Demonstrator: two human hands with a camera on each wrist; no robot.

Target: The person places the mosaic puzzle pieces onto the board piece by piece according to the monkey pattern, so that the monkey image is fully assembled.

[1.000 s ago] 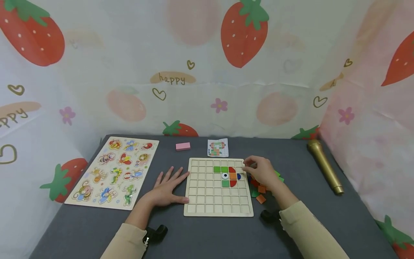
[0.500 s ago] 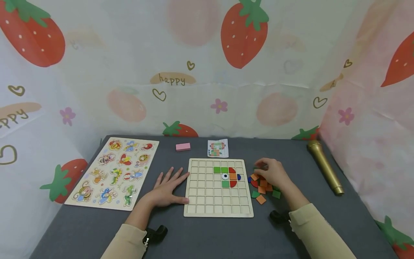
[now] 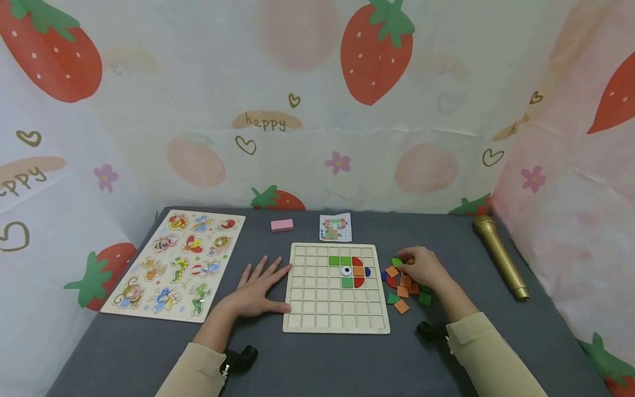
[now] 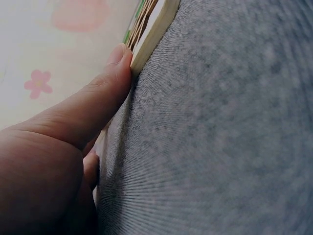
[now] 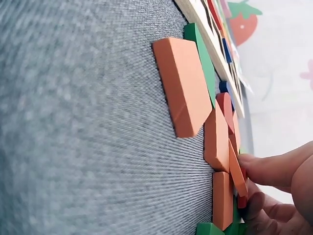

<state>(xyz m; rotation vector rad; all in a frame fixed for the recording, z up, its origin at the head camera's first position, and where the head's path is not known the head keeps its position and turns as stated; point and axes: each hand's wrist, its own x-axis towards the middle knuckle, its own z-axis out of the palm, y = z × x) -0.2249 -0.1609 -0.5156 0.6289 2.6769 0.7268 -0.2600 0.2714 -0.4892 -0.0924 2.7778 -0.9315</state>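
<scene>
Since a second ago, our right hand has moved from the right edge of the square pale wooden grid board to the heap of loose flat coloured tiles just beside it, while our left hand has stayed put. Our right fingers are bent down into the heap, with a bright green tile near the tips; we cannot tell whether they grip a tile. Orange squares, green pieces and a red rounded one lie about them on the dark grey cloth.

Our left hand lies spread on the cloth, holding nothing, its thumb against the board's left edge.

Set in the board's upper right part we see two light green square tiles, a white tile with a dark eye dot, a green square tile, an orange square tile between two red rounded tiles, and a blue rounded tile at the right.

Just behind the board lies a small printed pattern card.
</scene>
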